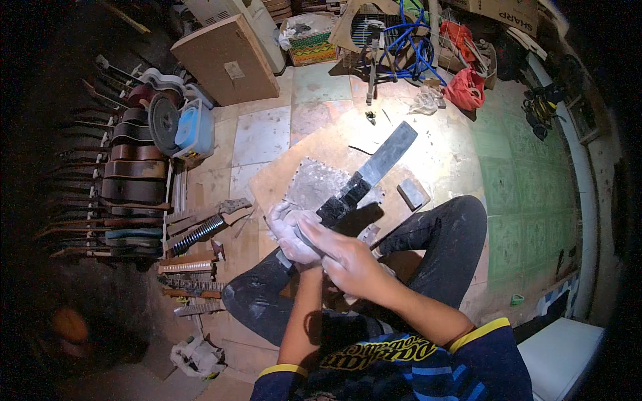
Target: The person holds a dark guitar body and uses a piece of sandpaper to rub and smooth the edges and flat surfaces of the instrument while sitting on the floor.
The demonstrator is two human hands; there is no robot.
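My left hand [292, 234], whitened with dust, is closed in front of my lap. My right hand [344, 260] is closed against it, its fingers over the left palm. Something grey and narrow shows between the two hands, but its kind is hidden. Just beyond them a long flat dark-grey piece [391, 155] with black blocky parts [344, 198] at its near end slants up to the right. Under it lies a speckled grey cloth or sheet [314, 180] on a brown board [271, 177]. A small grey rectangular block [413, 194] lies to the right.
Several guitars [137, 170] stand racked at the left, with guitar necks [194, 287] near my left knee. A lidded plastic tub [194, 130], a leaning wooden panel [227, 60], a blue hose [418, 57] and a red bag [466, 89] are farther off. Green tiles [525, 214] cover the right floor.
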